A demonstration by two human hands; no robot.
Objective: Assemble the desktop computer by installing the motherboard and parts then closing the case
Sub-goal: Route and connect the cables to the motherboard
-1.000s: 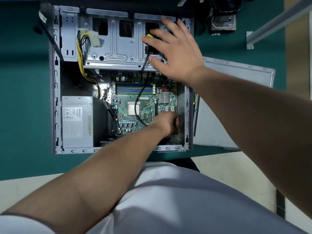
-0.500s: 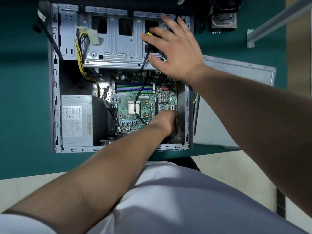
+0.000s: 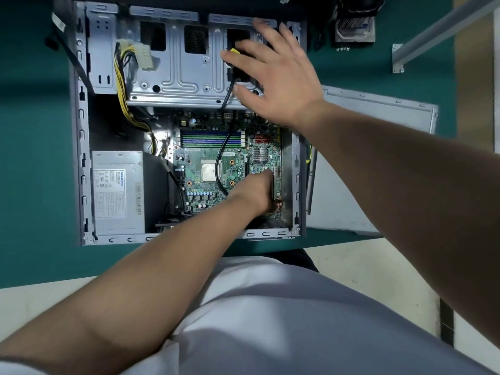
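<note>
While the right hand (image 3: 273, 74) stays spread flat on the drive cage (image 3: 173, 77), fingers straight and steadying the case (image 3: 81, 131), the left hand (image 3: 253, 190) has barely shifted over the last second: knuckles creep slightly up the board, nothing more. Left fingers are curled down onto the motherboard (image 3: 205, 158) beside the expansion slots (image 3: 274, 182); what they pinch, if anything, is hidden under the hand, so can't tell whether it grips a screw, a connector or just presses.

Motherboard sits in the case, under and left of the left hand, RAM (image 3: 211, 139) in place just above it. A black cable (image 3: 221, 163) loops from under the right hand down across the CPU socket (image 3: 207, 171) toward the left hand. PSU (image 3: 117, 190) is well left of both hands.

My read: board is seated, and this is fine work near its lower right corner, likely fastening or plugging. Side panel (image 3: 378, 131) lies on the surface under the right forearm, heatsink (image 3: 354, 25) just right of the right fingertips, neither fitted yet, so closing is a way off.
</note>
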